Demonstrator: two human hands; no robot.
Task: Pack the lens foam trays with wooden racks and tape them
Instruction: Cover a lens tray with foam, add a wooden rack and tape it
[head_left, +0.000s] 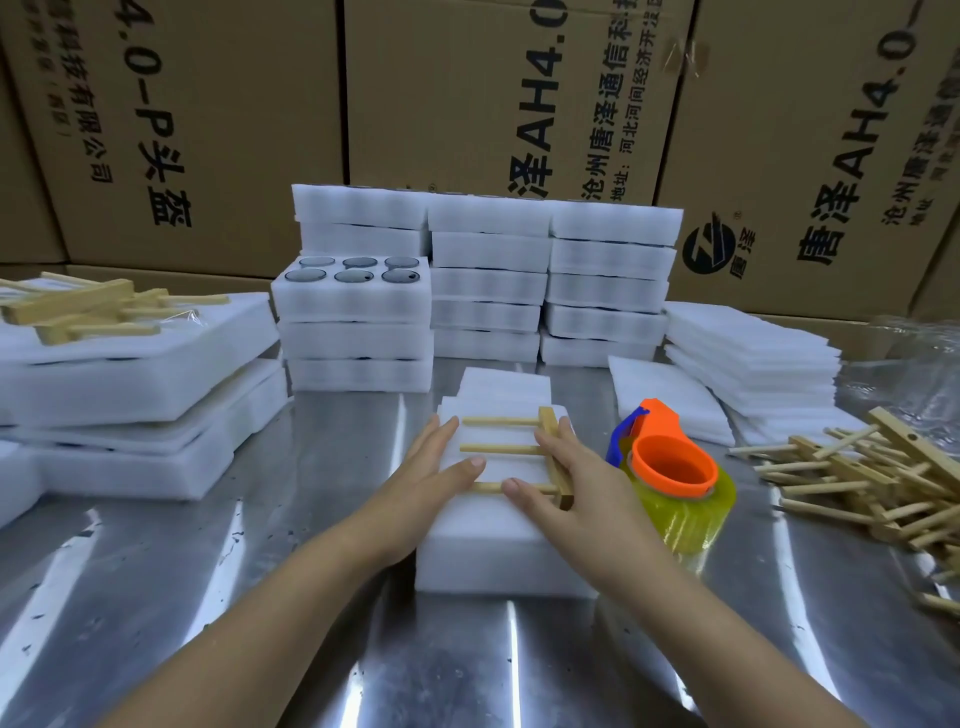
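Both left hand (426, 467) and right hand (566, 483) are lying flat, unclenched. They are pressing a wooden rack (498, 448) onto a foam tray (483, 551).

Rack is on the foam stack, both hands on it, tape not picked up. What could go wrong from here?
1. The three-peg wooden rack only lies untaped on the white foam tray stack; if the right hand lifts off for tape, it may slide askew.
2. The orange tape dispenser with its yellow roll stands close beside that hand; a reach could knock it over.
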